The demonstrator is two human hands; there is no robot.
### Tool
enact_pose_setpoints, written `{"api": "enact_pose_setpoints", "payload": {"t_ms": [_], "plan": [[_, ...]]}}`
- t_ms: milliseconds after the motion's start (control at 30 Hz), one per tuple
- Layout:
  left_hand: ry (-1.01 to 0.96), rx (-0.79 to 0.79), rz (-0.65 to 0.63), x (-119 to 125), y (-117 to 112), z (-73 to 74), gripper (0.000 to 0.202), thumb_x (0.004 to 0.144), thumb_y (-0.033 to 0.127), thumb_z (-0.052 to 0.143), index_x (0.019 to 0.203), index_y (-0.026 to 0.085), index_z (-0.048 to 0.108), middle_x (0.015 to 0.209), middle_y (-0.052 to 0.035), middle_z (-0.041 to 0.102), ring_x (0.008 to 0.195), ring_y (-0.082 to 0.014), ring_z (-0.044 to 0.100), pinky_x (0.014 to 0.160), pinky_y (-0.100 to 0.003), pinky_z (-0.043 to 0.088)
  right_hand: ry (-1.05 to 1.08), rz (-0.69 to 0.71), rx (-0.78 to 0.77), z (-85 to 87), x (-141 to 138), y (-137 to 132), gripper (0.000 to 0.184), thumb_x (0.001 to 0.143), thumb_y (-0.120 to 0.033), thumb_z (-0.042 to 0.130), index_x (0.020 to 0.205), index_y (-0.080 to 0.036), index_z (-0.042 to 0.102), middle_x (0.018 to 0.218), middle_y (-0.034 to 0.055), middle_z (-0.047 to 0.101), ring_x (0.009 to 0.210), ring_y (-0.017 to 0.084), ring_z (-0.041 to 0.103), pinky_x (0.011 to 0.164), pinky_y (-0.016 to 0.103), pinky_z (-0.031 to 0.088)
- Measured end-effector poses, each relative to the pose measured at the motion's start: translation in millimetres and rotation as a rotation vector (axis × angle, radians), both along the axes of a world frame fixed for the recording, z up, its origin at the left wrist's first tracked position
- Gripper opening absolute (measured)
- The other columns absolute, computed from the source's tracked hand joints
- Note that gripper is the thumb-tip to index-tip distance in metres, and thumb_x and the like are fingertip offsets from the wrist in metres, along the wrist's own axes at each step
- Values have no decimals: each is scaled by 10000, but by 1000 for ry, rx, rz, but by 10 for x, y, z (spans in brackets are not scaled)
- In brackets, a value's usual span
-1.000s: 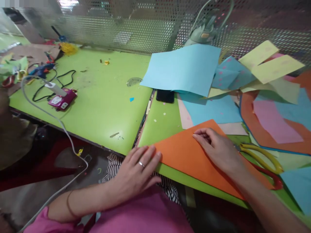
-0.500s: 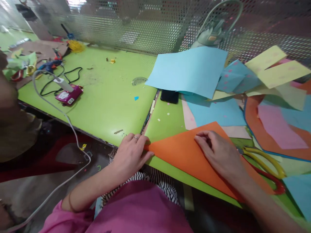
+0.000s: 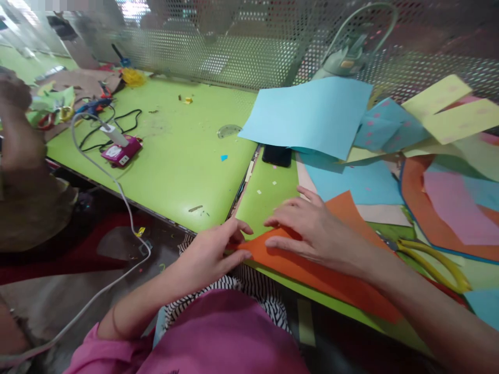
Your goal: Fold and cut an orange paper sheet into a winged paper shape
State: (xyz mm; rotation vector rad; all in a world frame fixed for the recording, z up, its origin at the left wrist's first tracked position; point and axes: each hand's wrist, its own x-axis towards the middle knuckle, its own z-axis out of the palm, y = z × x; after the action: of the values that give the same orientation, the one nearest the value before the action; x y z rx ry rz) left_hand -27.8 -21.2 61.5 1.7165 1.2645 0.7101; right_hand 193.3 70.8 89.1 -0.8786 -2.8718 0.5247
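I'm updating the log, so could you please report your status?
Left hand at left tip of orange paper. Right hand over it, fingers open. Yellow-handled tool beside right forearm.

Green desk (image 3: 183, 179), divided by a seam (image 3: 244, 184), is carrying: purple socket box (image 3: 123, 153), left; clear protractor (image 3: 229, 131) and blue scrap (image 3: 224, 158), lying near the seam; dark phone (image 3: 276, 156), showing from under a blue sheet (image 3: 307, 117); orange paper (image 3: 331, 283), lying along the front edge.
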Motion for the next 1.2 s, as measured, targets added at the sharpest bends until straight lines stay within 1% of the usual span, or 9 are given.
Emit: {"api": "enact_pose_setpoints", "payload": {"t_ms": [67,133,233,333,433,567,800,1033,1200], "plan": [[-90,-18,50,-5,-32,2,273,889,295,612,1132,203,532,865,2,615,763,-123,579,695,-240,474,-12,44,-65,64,-64,31,411,932,-543,420,850,-242,688,747,-1,674,834,199,620,1089,592,187],[-141,-37,102,-9,-51,-13,302,870,320,640,1135,200,556,876,-3,626,784,-124,591,706,-237,480,-25,72,-105,109,-101,61,394,944,-497,417,792,-241,676,685,-17,635,757,174,598,1077,571,209],[-178,-114,156,-17,-63,-58,291,857,364,649,1080,181,606,876,-21,660,749,-127,598,663,-237,476,-26,88,-161,148,-126,101,377,935,-501,436,784,-239,659,686,-28,627,734,159,588,1082,548,207],[-262,-246,170,-29,-70,-107,280,866,412,623,964,150,643,770,-26,667,656,-123,594,600,-236,465,-16,84,-178,168,-137,130,398,924,-540,435,786,-237,653,693,-26,632,734,161,590,1099,546,173],[-332,-312,184,-37,-70,-137,302,866,437,613,899,140,655,691,-28,672,616,-125,608,582,-236,466,-25,81,-188,176,-147,151,413,918,-555,430,784,-233,650,697,-19,639,720,166,589,1078,549,199],[-330,-320,227,-37,-63,-149,282,849,418,637,844,137,662,657,-32,682,583,-117,609,541,-216,445,-23,93,-193,170,-153,172,400,918,-543,439,772,-230,642,699,-17,647,708,170,588,1045,550,239],[-361,-354,282,-24,-63,-140,253,822,394,676,818,142,672,682,-34,715,590,-104,623,527,-193,450,-4,112,-158,168,-136,189,354,918,-509,451,787,-244,646,699,-21,653,704,167,598,1068,557,223],[-498,-360,319,-8,-91,-125,242,847,380,653,835,140,672,698,-41,720,628,-117,672,507,-177,490,28,106,-64,244,-127,165,333,911,-468,446,754,-255,649,668,-10,648,686,177,602,1035,554,272],[-513,-349,262,-64,-136,-89,412,938,474,485,898,121,694,765,-86,741,686,-150,699,543,-212,522,29,132,-42,281,-92,120,319,920,-440,440,751,-260,642,661,-19,651,681,177,608,1029,540,271]]}}
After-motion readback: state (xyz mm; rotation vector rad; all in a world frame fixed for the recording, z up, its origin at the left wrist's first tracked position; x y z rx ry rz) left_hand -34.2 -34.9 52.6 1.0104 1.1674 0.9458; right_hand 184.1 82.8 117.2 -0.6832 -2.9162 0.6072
